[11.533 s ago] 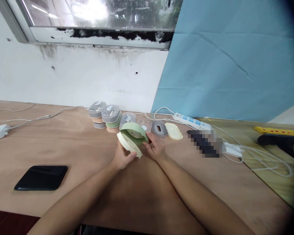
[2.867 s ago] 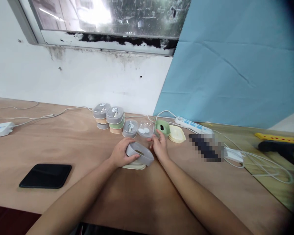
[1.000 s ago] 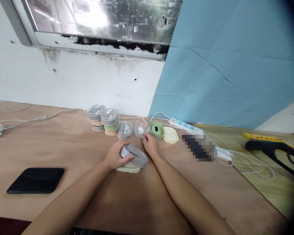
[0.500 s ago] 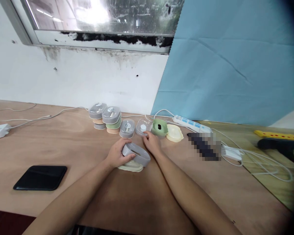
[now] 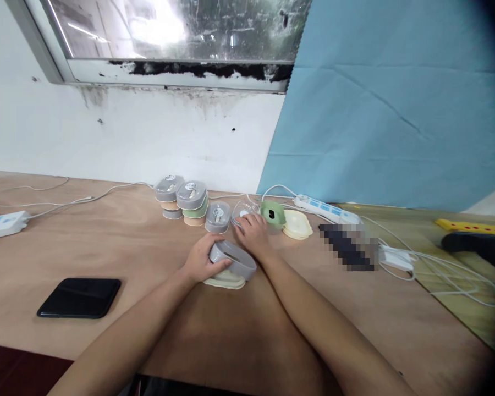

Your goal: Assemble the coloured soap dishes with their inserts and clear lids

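Note:
My left hand (image 5: 206,258) is wrapped round a grey oval plastic box shell (image 5: 244,265) with a slot in its face. The shell is tilted over a cream plastic tray (image 5: 225,282) on the table. Farther off, my right hand (image 5: 253,234) lies with bent fingers at the near side of a clear plastic lid (image 5: 247,205), where a small white round piece partly shows. What those fingertips grip is hidden. To the right of that lid sit an open green box shell (image 5: 273,212) with a dark slot and stacked cream trays (image 5: 297,224).
Grey-topped boxes (image 5: 192,194) stand in two stacks near the wall, with a single grey box (image 5: 218,216) beside them. A black phone (image 5: 80,298) lies at left. Power strips (image 5: 325,207) and loose white cables (image 5: 457,261) run along the back and right.
My right hand has shifted forward over the clear lid, now covering more of its white round piece. My left hand keeps the grey shell at the same spot; the view has turned slightly.

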`<state>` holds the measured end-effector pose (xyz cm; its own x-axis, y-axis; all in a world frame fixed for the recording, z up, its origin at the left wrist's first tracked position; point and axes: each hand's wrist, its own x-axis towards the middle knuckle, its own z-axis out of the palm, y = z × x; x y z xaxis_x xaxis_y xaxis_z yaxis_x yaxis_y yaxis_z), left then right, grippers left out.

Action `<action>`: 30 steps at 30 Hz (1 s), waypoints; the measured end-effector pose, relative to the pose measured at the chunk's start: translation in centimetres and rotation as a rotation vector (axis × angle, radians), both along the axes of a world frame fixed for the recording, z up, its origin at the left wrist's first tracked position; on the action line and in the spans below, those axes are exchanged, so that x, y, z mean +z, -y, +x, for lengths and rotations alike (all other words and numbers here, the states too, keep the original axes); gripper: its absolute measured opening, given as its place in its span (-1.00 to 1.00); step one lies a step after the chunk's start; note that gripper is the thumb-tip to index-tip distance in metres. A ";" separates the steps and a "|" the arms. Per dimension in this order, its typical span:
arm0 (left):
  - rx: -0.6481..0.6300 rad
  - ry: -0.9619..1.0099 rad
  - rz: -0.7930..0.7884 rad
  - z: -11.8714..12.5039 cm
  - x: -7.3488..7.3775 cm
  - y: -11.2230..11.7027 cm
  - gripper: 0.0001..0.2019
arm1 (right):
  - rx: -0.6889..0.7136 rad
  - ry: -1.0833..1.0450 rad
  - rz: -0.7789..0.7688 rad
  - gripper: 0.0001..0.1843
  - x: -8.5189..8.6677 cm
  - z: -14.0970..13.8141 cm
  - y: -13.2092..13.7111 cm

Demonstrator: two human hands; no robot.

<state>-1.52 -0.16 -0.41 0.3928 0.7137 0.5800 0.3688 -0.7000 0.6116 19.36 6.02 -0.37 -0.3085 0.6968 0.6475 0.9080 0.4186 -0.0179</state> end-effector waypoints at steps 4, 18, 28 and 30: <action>-0.005 0.006 -0.007 0.0 0.0 0.0 -0.51 | -0.085 0.058 -0.095 -0.70 1.5 -0.6 -0.5; -0.006 0.009 0.003 -0.1 0.2 0.1 -0.48 | -0.064 0.246 -0.399 -0.69 3.4 -0.6 -3.6; -0.009 0.007 -0.003 -0.1 0.3 0.1 -0.49 | -0.153 0.327 -0.441 -0.71 4.1 -1.7 -3.6; -0.009 0.006 -0.005 -0.2 0.3 0.1 -0.49 | -0.170 0.336 -0.440 -0.71 4.3 -1.7 -3.6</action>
